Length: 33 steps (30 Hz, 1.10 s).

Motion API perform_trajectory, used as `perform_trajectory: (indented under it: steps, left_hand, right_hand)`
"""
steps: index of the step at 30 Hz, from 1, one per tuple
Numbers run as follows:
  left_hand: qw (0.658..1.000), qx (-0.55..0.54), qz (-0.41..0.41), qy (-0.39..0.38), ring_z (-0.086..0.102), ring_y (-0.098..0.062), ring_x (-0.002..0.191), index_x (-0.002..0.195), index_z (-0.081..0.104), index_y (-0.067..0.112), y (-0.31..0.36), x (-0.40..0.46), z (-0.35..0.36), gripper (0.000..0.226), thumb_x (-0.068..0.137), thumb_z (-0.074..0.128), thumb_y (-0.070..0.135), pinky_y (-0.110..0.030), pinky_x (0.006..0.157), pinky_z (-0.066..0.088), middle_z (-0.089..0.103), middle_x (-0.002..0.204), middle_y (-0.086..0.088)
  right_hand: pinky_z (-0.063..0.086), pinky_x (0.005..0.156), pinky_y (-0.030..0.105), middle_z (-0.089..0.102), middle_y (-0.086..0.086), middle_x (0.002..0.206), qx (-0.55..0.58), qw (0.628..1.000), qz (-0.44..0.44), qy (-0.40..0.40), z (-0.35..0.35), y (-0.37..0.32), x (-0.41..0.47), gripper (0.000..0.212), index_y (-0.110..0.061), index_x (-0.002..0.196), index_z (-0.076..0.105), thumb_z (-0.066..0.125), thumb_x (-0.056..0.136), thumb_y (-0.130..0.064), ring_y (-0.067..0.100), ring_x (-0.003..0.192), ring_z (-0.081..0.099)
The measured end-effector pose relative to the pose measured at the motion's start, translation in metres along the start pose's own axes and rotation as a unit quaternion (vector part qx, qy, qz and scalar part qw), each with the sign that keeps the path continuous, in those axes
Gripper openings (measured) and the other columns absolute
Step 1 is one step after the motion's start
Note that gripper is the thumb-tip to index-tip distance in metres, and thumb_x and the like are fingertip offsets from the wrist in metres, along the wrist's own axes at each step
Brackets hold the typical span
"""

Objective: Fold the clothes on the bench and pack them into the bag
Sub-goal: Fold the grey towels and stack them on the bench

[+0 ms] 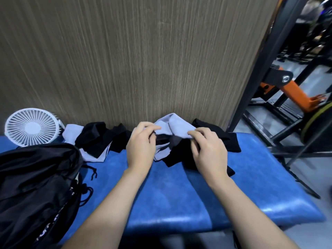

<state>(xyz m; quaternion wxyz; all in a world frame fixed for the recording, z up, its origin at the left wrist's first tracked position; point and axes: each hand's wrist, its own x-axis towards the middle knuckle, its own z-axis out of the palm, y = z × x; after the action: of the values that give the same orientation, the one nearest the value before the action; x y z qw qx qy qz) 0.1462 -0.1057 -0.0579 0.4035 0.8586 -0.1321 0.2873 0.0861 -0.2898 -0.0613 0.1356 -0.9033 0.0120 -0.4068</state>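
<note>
Both your hands pinch a pale grey garment at the back of the padded blue bench.

Your left hand (142, 146) closes its thumb and fingertips on the left edge of the light grey, soft cloth garment (170, 125), and your right hand (209, 150) nips the same garment's right fold, so it bunches up between them above a crumpled black garment (213, 139) lying on the shiny blue vinyl bench (179, 194). Farther left along the bench, against the wood-grain wall panel (134, 51), a second heap of black and grey clothes (95, 139) lies loose. At the bench's left end slumps the black fabric drawstring bag (36, 186), with a round white plastic fan (32, 126) just behind it.
</note>
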Motion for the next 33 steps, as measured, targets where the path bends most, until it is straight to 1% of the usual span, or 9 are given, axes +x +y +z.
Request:
perform_trajectory:
  steps: [6, 10, 13, 16, 18, 21, 24, 29, 33]
  left_hand:
    - [0.991, -0.096, 0.027, 0.086, 0.061, -0.005, 0.098, 0.101, 0.070, 0.015, 0.000, 0.002, -0.060, 0.041, 0.085, 0.045, -0.013, -0.015, 0.083, 0.045, 0.068, 0.103, 0.008]
    - [0.990, -0.117, 0.049, 0.069, 0.058, -0.008, 0.114, 0.101, 0.065, 0.006, -0.015, -0.011, -0.089, 0.042, 0.081, 0.041, -0.023, -0.019, 0.098, 0.042, 0.066, 0.115, 0.000]
    - [0.991, -0.097, 0.083, 0.035, 0.055, -0.011, 0.119, 0.098, 0.064, 0.005, -0.026, -0.020, -0.108, 0.042, 0.079, 0.044, -0.026, -0.020, 0.103, 0.039, 0.063, 0.120, -0.001]
    - [0.995, -0.047, 0.091, -0.016, 0.055, -0.009, 0.118, 0.091, 0.066, 0.011, -0.046, -0.029, -0.122, 0.046, 0.073, 0.044, -0.026, -0.022, 0.098, 0.042, 0.060, 0.122, 0.003]
    - [0.997, 0.035, 0.030, -0.057, 0.056, -0.010, 0.112, 0.095, 0.069, 0.018, -0.065, -0.034, -0.128, 0.050, 0.073, 0.047, -0.021, -0.027, 0.092, 0.047, 0.057, 0.128, 0.010]
    - [0.982, 0.185, -0.005, -0.038, 0.051, -0.021, 0.096, 0.103, 0.072, 0.024, -0.073, -0.038, -0.131, 0.052, 0.070, 0.057, -0.013, -0.034, 0.080, 0.048, 0.060, 0.126, 0.010]
    - [0.994, 0.105, 0.033, -0.026, 0.049, -0.017, 0.095, 0.100, 0.071, 0.023, -0.048, -0.033, -0.120, 0.054, 0.067, 0.051, -0.015, -0.030, 0.082, 0.045, 0.061, 0.111, 0.013]
    - [0.983, -0.036, 0.099, -0.152, 0.055, -0.003, 0.095, 0.103, 0.066, 0.029, 0.000, -0.042, -0.064, 0.048, 0.078, 0.044, -0.006, -0.030, 0.077, 0.049, 0.058, 0.103, 0.021]
    - [0.981, -0.072, 0.060, -0.172, 0.053, 0.007, 0.079, 0.107, 0.064, 0.029, 0.022, -0.039, -0.013, 0.035, 0.089, 0.049, 0.003, -0.021, 0.071, 0.046, 0.052, 0.097, 0.026]
  right_hand:
    - [0.048, 0.072, 0.035, 0.065, -0.003, 0.114, 0.049, 0.997, 0.026, 0.061, -0.034, -0.002, 0.001, 0.023, -0.016, 0.108, 0.070, 0.056, 0.091, -0.010, 0.022, 0.098, 0.059]
    - [0.042, 0.088, 0.017, 0.063, -0.001, 0.112, 0.182, 0.979, 0.050, 0.075, -0.051, -0.003, -0.004, 0.029, -0.008, 0.104, 0.066, 0.053, 0.086, 0.010, 0.014, 0.104, 0.057]
    - [0.040, 0.090, 0.013, 0.063, 0.002, 0.103, 0.243, 0.962, 0.098, 0.079, -0.062, -0.002, -0.008, 0.028, -0.007, 0.100, 0.062, 0.048, 0.086, 0.012, 0.014, 0.099, 0.058]
    - [0.040, 0.088, 0.014, 0.062, 0.002, 0.100, 0.251, 0.957, 0.121, 0.079, -0.069, 0.003, -0.015, 0.026, -0.010, 0.096, 0.061, 0.045, 0.084, 0.006, 0.016, 0.099, 0.058]
    - [0.040, 0.089, 0.015, 0.062, 0.002, 0.100, 0.252, 0.957, 0.117, 0.079, -0.071, 0.005, -0.017, 0.025, -0.010, 0.093, 0.061, 0.046, 0.082, 0.005, 0.019, 0.100, 0.058]
    - [0.041, 0.090, 0.017, 0.061, 0.003, 0.099, 0.246, 0.962, 0.096, 0.063, -0.072, 0.006, -0.020, 0.030, -0.008, 0.089, 0.060, 0.049, 0.080, 0.018, 0.020, 0.101, 0.059]
    - [0.040, 0.092, 0.017, 0.060, 0.002, 0.102, 0.233, 0.968, 0.079, 0.041, -0.071, 0.007, -0.022, 0.028, -0.007, 0.086, 0.061, 0.048, 0.078, 0.017, 0.021, 0.105, 0.058]
    - [0.037, 0.094, 0.018, 0.053, 0.001, 0.115, 0.193, 0.977, 0.094, -0.019, -0.068, 0.020, -0.028, 0.022, -0.015, 0.088, 0.063, 0.046, 0.081, -0.003, 0.018, 0.112, 0.052]
    - [0.027, 0.093, 0.002, 0.049, 0.005, 0.119, 0.121, 0.989, 0.085, -0.026, -0.069, 0.034, -0.034, 0.021, -0.016, 0.096, 0.069, 0.057, 0.087, -0.001, 0.017, 0.110, 0.045]
